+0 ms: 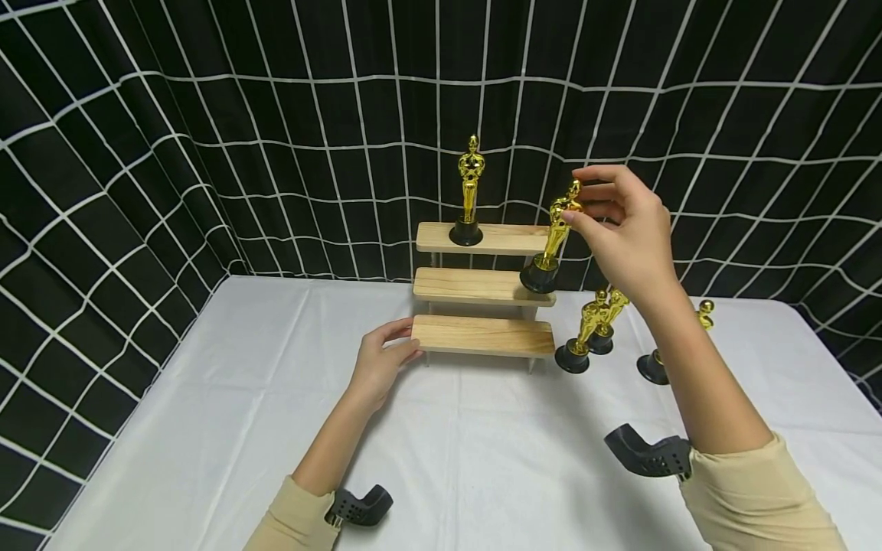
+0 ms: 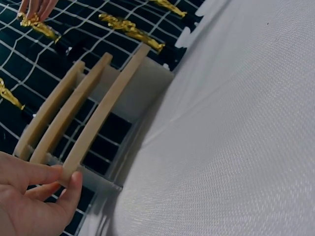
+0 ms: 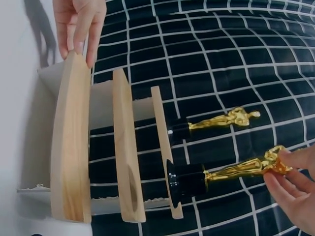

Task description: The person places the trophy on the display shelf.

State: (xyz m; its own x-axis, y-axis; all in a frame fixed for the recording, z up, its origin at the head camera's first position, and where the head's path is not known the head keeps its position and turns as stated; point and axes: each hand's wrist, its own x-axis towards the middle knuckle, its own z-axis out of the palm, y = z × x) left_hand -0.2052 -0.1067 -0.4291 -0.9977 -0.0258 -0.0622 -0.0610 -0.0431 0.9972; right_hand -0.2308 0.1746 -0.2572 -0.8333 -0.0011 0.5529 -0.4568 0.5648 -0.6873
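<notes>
A three-step wooden display stand point(image 1: 482, 335) stands on the white cloth. My left hand point(image 1: 379, 361) pinches the left end of its lowest step between thumb and fingers, as the left wrist view also shows. My right hand point(image 1: 630, 222) holds a gold trophy figurine point(image 3: 236, 169) by its upper body. The figurine tilts, and its black base point(image 1: 540, 275) is near the right end of the upper steps; whether it touches them I cannot tell. Another gold figurine point(image 1: 470, 184) stands upright on the left part of the top step.
Right of the stand, two figurines point(image 1: 587, 325) stand close together on the white tablecloth point(image 1: 331, 428). A further figurine point(image 1: 654, 367) is partly hidden behind my right forearm. A black curtain with white grid lines point(image 1: 310, 153) hangs behind the table.
</notes>
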